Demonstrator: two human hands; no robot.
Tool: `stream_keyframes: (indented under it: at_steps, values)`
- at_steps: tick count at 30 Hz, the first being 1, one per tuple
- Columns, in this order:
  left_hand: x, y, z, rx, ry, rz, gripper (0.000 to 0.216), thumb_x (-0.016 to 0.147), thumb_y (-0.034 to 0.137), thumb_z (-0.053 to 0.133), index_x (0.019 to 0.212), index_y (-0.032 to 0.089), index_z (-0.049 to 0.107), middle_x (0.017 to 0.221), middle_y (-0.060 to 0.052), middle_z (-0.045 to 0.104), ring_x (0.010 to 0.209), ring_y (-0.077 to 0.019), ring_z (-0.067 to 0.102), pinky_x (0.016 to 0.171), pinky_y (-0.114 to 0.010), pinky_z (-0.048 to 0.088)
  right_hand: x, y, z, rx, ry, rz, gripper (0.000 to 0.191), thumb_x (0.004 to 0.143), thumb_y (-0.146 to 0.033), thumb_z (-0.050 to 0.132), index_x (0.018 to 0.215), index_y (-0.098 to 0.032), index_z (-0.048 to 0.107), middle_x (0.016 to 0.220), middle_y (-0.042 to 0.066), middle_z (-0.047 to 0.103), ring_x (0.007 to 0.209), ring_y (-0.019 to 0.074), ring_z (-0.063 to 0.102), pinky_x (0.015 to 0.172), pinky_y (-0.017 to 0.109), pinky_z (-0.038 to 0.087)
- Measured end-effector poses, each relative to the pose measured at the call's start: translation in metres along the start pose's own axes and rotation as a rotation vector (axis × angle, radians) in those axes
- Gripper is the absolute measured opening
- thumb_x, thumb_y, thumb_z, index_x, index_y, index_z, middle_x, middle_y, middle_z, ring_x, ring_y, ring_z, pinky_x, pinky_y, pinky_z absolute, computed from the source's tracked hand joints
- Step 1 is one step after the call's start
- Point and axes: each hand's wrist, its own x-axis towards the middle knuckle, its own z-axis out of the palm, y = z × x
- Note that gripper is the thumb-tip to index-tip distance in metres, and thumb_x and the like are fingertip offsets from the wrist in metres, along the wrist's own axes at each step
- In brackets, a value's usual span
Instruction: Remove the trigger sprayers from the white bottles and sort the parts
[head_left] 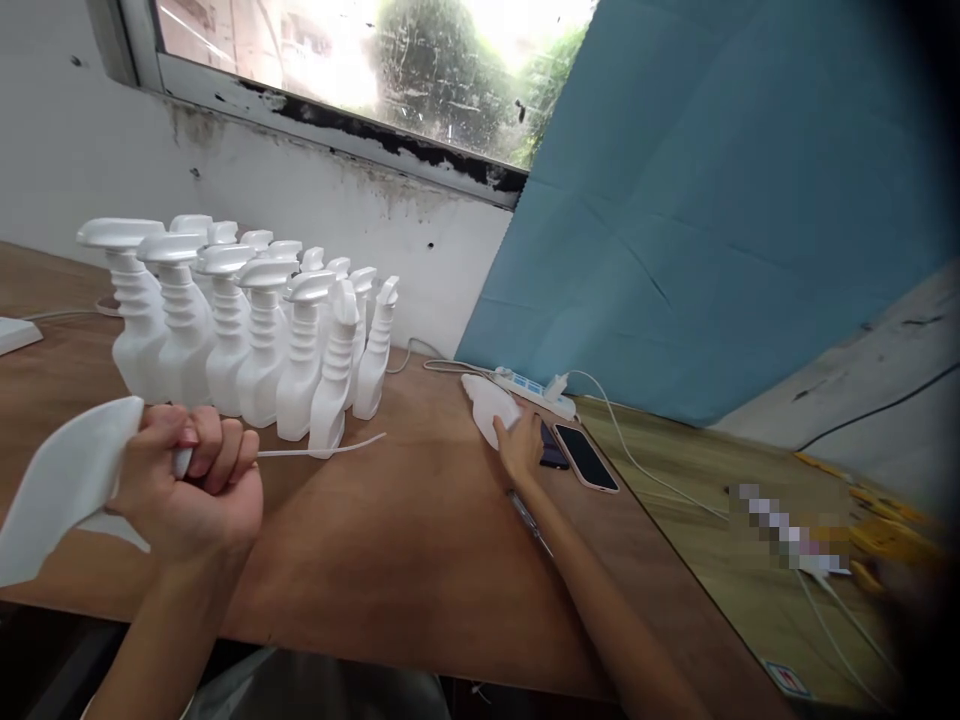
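In my left hand, the fingers are wrapped round the neck of a white trigger spray head. Its thin white dip tube sticks out to the right of the fist. Farther right, a white spray bottle without a spray head lies on its side on the table. My right hand grips that bottle's near end, with the thumb on one side and the fingers on the other, partly hidden. Left of centre stand several white spray bottles with spray heads fitted, upright in close rows.
A power strip with a plugged-in cable lies behind my right hand. Two phones rest beside it, one partly covered. A slim metallic tool lies by my right forearm on the brown table. A blue cloth hangs behind.
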Motion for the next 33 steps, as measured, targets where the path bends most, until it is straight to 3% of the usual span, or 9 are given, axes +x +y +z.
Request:
stream_keyframes:
  at_steps: [12,17,20,21,22,24,27,30,33]
  values:
    - [-0.022,-0.027,-0.003,0.087,-0.094,-0.286,0.025,0.066,0.016,0.056,0.049,0.015,0.037,0.036,0.009,0.025,0.029,-0.0011,0.016,0.033,-0.018,0.01,0.045,-0.045,0.036,-0.214,-0.004,-0.006,0.052,0.083,-0.037,0.041,0.126,-0.01,0.032,0.109,0.021,0.047,0.091,0.0316,0.055,0.071,0.04,0.043]
    - [-0.026,-0.042,-0.001,0.083,-0.108,-0.373,0.024,0.066,0.016,0.056,0.05,0.015,0.039,0.037,0.009,0.029,0.03,-0.0009,0.02,0.032,-0.016,0.016,0.043,-0.053,0.02,-0.234,0.076,-0.053,0.067,0.078,-0.051,0.045,0.124,-0.004,0.034,0.124,0.028,0.038,0.117,0.0416,0.031,0.082,0.051,0.037]
    - [-0.028,-0.052,-0.003,0.127,-0.039,-0.38,0.02,0.067,0.018,0.058,0.053,0.016,0.044,0.042,0.007,0.042,0.039,-0.0042,0.042,0.043,-0.016,0.038,0.015,-0.067,-0.004,-0.105,0.153,-0.234,0.056,0.081,-0.05,0.042,0.115,-0.006,0.044,0.124,0.023,0.041,0.12,0.0372,0.028,0.091,0.051,0.029]
    - [-0.03,-0.056,-0.004,0.147,-0.004,-0.376,0.019,0.067,0.02,0.059,0.054,0.016,0.046,0.046,0.005,0.048,0.048,-0.0068,0.051,0.053,-0.019,0.044,-0.001,-0.073,-0.015,-0.001,0.124,-0.319,0.045,0.083,-0.046,0.041,0.106,-0.009,0.05,0.116,0.019,0.049,0.114,0.0327,0.037,0.09,0.047,0.032]
    - [-0.033,-0.059,-0.005,0.168,0.031,-0.37,0.018,0.067,0.022,0.059,0.054,0.016,0.048,0.051,0.004,0.053,0.058,-0.0101,0.058,0.063,-0.023,0.047,-0.02,-0.079,-0.026,0.128,0.024,-0.413,0.035,0.086,-0.042,0.037,0.093,-0.012,0.054,0.1,0.014,0.057,0.101,0.0267,0.047,0.086,0.041,0.036]
    - [-0.04,-0.064,-0.008,0.203,0.055,-0.379,0.016,0.068,0.025,0.057,0.056,0.017,0.051,0.06,0.002,0.059,0.077,-0.0166,0.063,0.078,-0.029,0.046,-0.062,-0.092,-0.05,0.373,-0.218,-0.563,0.032,0.089,-0.037,0.034,0.077,-0.016,0.054,0.078,0.006,0.06,0.077,0.0184,0.054,0.073,0.031,0.042]
    - [-0.059,-0.067,-0.014,0.27,-0.004,-0.457,0.015,0.073,0.027,0.051,0.061,0.019,0.052,0.073,0.001,0.065,0.097,-0.0206,0.06,0.087,-0.033,0.043,-0.116,-0.108,-0.077,0.532,-0.487,-0.815,0.02,0.083,-0.034,0.046,0.079,-0.017,0.055,0.079,0.004,0.061,0.078,0.0184,0.053,0.071,0.031,0.042]
    - [-0.08,-0.066,-0.021,0.369,-0.116,-0.588,0.019,0.077,0.03,0.044,0.061,0.02,0.047,0.083,-0.003,0.067,0.103,-0.023,0.057,0.087,-0.036,0.045,-0.141,-0.116,-0.083,0.552,-0.564,-1.031,0.019,0.082,-0.032,0.047,0.085,-0.015,0.057,0.086,0.008,0.062,0.082,0.0215,0.052,0.073,0.034,0.044]
    - [-0.093,-0.064,-0.025,0.37,-0.167,-0.632,0.023,0.076,0.03,0.045,0.055,0.021,0.042,0.076,-0.005,0.065,0.098,-0.026,0.058,0.078,-0.038,0.049,-0.144,-0.116,-0.077,0.607,-0.574,-1.095,0.024,0.086,-0.031,0.04,0.078,-0.017,0.058,0.083,0.007,0.061,0.076,0.0186,0.053,0.073,0.032,0.044]
